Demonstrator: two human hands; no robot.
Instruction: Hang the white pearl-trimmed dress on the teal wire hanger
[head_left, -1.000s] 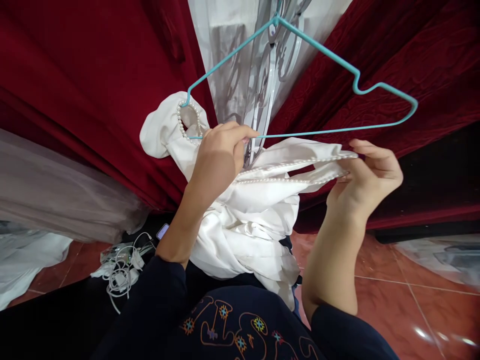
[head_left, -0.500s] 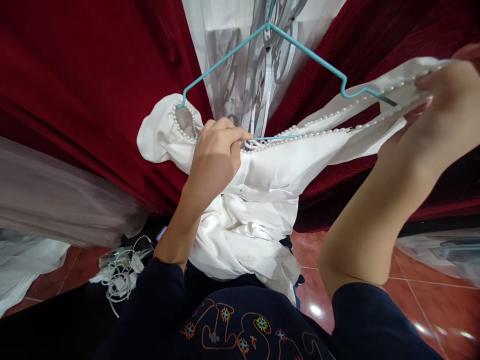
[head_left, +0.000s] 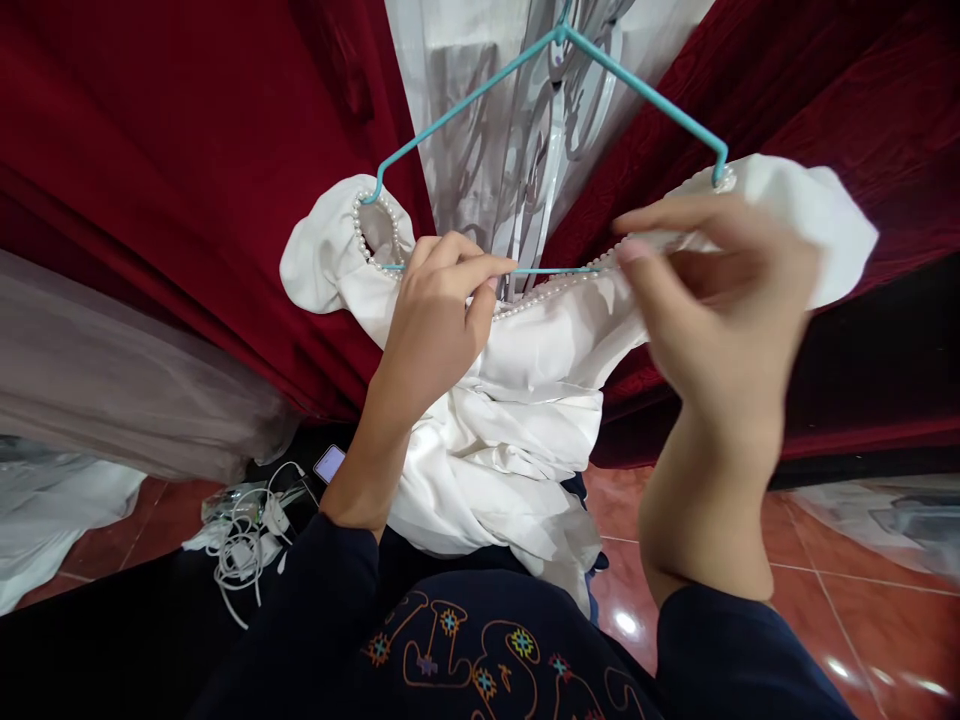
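A white garment (head_left: 517, 420) trimmed with a pearl edge hangs on a teal wire hanger (head_left: 480, 95); both puffed shoulders sit over the hanger's ends. My left hand (head_left: 439, 320) is closed, pinching the hanger's bottom wire together with the pearl neckline near the middle. My right hand (head_left: 720, 290) is up at the right shoulder of the garment, blurred by motion, fingers partly stretched and touching the neckline fabric. The garment's lower part drapes down onto my lap.
Dark red curtains (head_left: 150, 150) and a sheer white patterned curtain (head_left: 510, 130) hang behind. Grey and white fabrics (head_left: 112, 400) lie at the left. White cables and chargers (head_left: 244, 540) and a phone (head_left: 328, 463) lie on the red tiled floor (head_left: 862, 620).
My right hand pulled the garment's right shoulder up and over the hanger's right end, then came back toward the middle. My left hand kept its pinch in place.
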